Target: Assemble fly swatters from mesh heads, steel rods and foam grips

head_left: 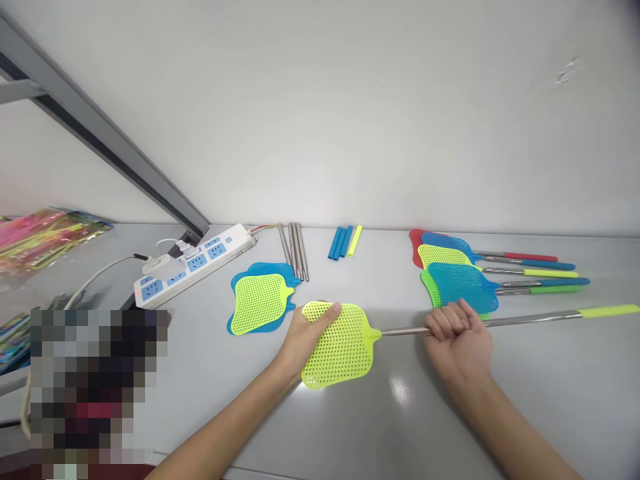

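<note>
A yellow fly swatter (345, 353) with a perforated head and an extended metal rod lies across both hands. My left hand (305, 337) grips its head from the left edge, the thumb on top and the other fingers hidden beneath. Round the metal rod, to the right, my right hand (457, 340) is closed in a fist. The rod runs on to a yellow grip (610, 311) at the far right. Just behind my left hand lie a loose yellow swatter head (260, 303) and blue heads (270, 269). Behind my right hand is a blue fly swatter (463, 287).
Several metal rods (297, 253) and blue grip tubes (340, 243) with one yellow tube (355, 241) lie by the wall. More swatters, including a red one (416, 247), overlap at right. A power strip (195, 267) with plugs sits left, near bagged items (50, 237).
</note>
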